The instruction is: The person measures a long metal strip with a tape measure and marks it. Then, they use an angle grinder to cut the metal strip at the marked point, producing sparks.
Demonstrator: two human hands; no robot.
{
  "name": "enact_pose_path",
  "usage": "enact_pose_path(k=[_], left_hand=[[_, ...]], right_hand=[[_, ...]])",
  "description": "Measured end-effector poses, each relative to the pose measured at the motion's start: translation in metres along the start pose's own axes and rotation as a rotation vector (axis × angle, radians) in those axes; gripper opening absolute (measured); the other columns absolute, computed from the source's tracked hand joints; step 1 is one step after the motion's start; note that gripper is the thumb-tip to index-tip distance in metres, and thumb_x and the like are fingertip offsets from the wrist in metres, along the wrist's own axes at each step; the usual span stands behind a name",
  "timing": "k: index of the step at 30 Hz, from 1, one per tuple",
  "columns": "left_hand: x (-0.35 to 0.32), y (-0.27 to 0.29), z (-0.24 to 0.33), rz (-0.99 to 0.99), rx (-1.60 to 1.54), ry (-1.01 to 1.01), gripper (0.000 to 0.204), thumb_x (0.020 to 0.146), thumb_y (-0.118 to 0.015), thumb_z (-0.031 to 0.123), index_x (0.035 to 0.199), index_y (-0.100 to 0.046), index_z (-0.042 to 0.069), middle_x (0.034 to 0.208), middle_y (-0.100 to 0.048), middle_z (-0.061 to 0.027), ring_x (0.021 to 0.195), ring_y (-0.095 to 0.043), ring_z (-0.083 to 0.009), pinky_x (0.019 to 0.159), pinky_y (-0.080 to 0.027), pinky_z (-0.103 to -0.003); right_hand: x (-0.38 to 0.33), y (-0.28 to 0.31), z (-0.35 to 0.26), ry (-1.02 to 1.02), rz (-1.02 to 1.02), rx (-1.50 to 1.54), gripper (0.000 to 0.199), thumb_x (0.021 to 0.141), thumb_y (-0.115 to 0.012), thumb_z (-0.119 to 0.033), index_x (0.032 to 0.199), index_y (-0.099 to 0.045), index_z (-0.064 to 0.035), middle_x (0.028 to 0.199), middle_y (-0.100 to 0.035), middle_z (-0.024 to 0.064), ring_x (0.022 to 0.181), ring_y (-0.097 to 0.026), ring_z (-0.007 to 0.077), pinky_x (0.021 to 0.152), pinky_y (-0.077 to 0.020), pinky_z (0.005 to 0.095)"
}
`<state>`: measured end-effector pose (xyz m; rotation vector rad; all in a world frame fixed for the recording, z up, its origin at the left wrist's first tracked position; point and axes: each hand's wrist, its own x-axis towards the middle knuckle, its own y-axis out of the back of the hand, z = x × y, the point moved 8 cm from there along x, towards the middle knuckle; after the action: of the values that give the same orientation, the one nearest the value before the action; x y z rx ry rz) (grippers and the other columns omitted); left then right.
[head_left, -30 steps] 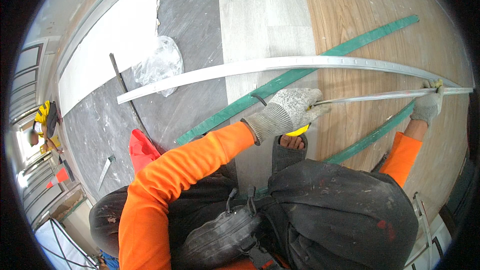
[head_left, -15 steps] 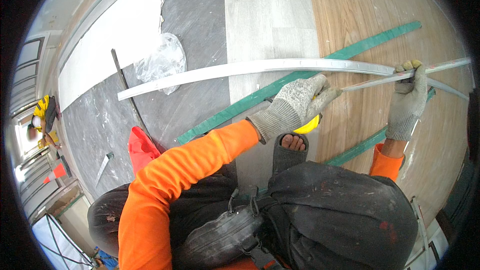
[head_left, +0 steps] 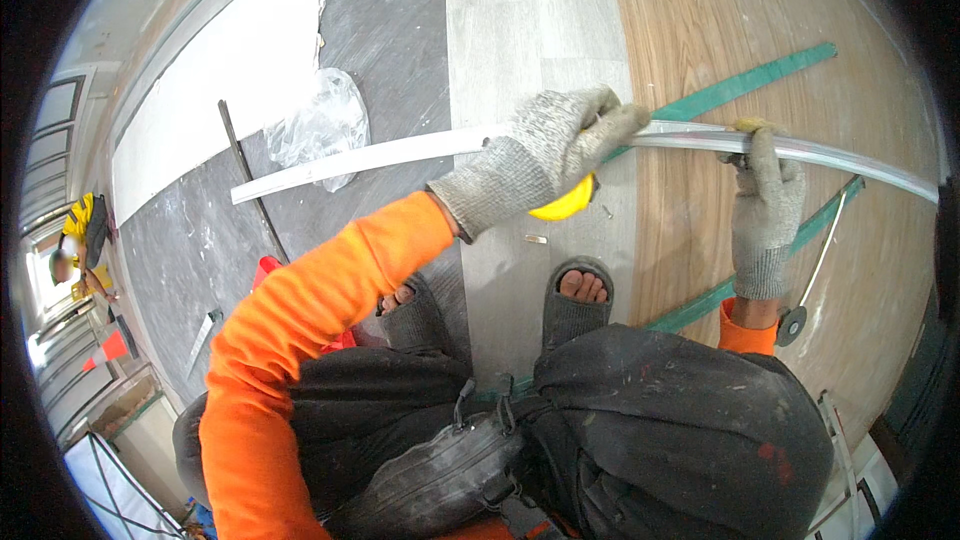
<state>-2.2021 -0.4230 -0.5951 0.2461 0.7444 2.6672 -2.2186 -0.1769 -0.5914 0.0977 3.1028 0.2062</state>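
Observation:
A long silvery metal profile (head_left: pixel 370 157) stretches across in front of me from left to right. My left hand (head_left: pixel 575 135), in a grey knit glove, is closed around it near the middle. A second, thinner metal strip (head_left: pixel 860 162) lies along its right part. My right hand (head_left: pixel 765 195), also gloved, pinches the strips with fingers on top. Something small and dark shows by its fingers, too hidden to name. Below my left hand is a yellow rounded object (head_left: pixel 566 200), partly covered; I cannot tell whether the hand holds it.
Green strips (head_left: pixel 745 85) (head_left: pixel 690 308) lie on the wood-look floor. A clear plastic bag (head_left: pixel 335 110) and dark bar (head_left: pixel 240 155) are at left, a red cloth (head_left: pixel 263 271) nearer. A thin rod with a black disc (head_left: pixel 790 326) lies right. A person (head_left: pixel 85 240) crouches far left.
My left hand has moved up and left onto the long profile. The right hand has shifted left, bringing its strip down along the profile. The yellow object has moved left and up.

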Motion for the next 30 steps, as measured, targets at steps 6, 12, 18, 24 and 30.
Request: enact_pose_path(k=[6, 12, 18, 24, 30], left_hand=[[-0.009, 0.026, -0.034, -0.176, 0.023, 0.449, 0.053, 0.108, -0.041, 0.047, 0.119, -0.066, 0.001, 0.098, -0.071, -0.0189, 0.093, -0.071, -0.0291, 0.084, -0.054, -0.039], [-0.044, 0.041, -0.032, -0.182, 0.031, 0.212, 0.039, 0.107, -0.049, 0.034, 0.115, -0.065, 0.000, 0.088, -0.068, -0.0188, 0.084, -0.071, -0.0300, 0.075, -0.056, -0.038], [-0.168, 0.085, -0.103, -0.461, 0.416, 0.428, 0.046, 0.098, -0.059, 0.052, 0.107, -0.061, 0.007, 0.085, -0.067, -0.0196, 0.080, -0.069, -0.0406, 0.070, -0.053, -0.049], [-0.296, 0.133, -0.208, -0.507, 0.611, 0.807, 0.046, 0.098, -0.061, 0.051, 0.108, -0.060, 0.007, 0.089, -0.070, -0.0167, 0.087, -0.069, -0.0385, 0.076, -0.053, -0.050], [-0.372, 0.129, -0.260, -0.239, 0.729, 0.721, 0.034, 0.099, -0.063, 0.038, 0.110, -0.059, 0.007, 0.102, -0.065, -0.0167, 0.099, -0.065, -0.0376, 0.083, -0.051, -0.050]], right_hand=[[-0.009, -0.036, 0.009, -0.073, -0.216, -0.048, 0.027, 0.102, -0.065, -0.021, 0.117, -0.070, 0.0010, 0.098, -0.071, 0.0075, 0.089, -0.065, 0.0128, 0.086, -0.0521, 0.0306], [-0.049, -0.124, 0.023, -0.199, -0.629, -0.046, 0.031, 0.098, -0.069, -0.020, 0.123, -0.070, -0.0020, 0.105, -0.072, 0.0076, 0.097, -0.067, 0.0171, 0.092, -0.0538, 0.0345], [-0.036, -0.135, 0.054, -0.083, -0.880, -0.513, 0.035, 0.096, -0.071, -0.024, 0.126, -0.070, -0.0056, 0.110, -0.072, 0.0129, 0.098, -0.069, 0.0209, 0.090, -0.0551, 0.0352], [0.061, -0.125, 0.043, -0.026, -0.776, -0.625, 0.031, 0.098, -0.069, -0.024, 0.122, -0.072, -0.0049, 0.107, -0.073, 0.0141, 0.097, -0.069, 0.0192, 0.087, -0.0551, 0.0353], [0.130, -0.191, 0.009, 0.021, -0.944, -0.910, 0.034, 0.101, -0.066, -0.027, 0.126, -0.071, -0.0050, 0.107, -0.073, 0.0154, 0.101, -0.070, 0.0216, 0.089, -0.0556, 0.0375]])
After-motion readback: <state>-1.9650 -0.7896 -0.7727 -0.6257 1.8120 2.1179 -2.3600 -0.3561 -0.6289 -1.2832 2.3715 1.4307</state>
